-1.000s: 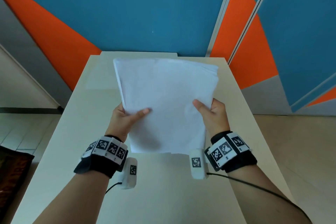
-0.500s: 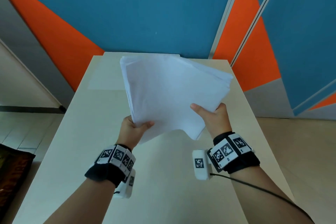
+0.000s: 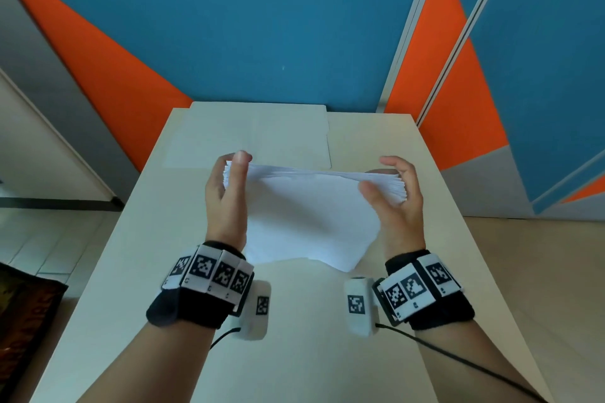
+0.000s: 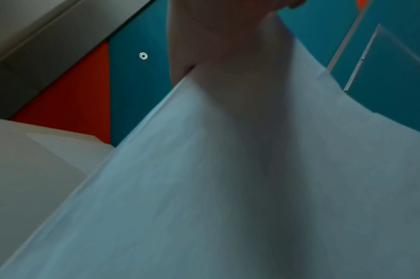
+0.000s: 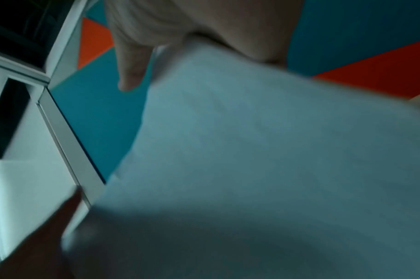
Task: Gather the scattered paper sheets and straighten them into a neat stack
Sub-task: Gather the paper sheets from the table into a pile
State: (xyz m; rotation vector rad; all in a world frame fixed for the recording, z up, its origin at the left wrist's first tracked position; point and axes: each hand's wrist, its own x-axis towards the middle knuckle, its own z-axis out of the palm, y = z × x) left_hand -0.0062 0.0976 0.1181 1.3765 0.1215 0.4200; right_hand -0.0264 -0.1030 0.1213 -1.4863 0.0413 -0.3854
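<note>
One stack of white paper sheets (image 3: 311,206) stands on edge above the table (image 3: 294,337), between two hands: left hand (image 3: 226,196) clamps its left end, right hand (image 3: 397,196) its right; wrist views show only the blurred underside, the head view both grips

A pale cream worktop (image 3: 294,321) runs lengthwise away toward the blue and orange wall. At its far end a flat cream folder (image 3: 278,131) lies on it, its far edge reaching slightly past the worktop's far edge.
</note>
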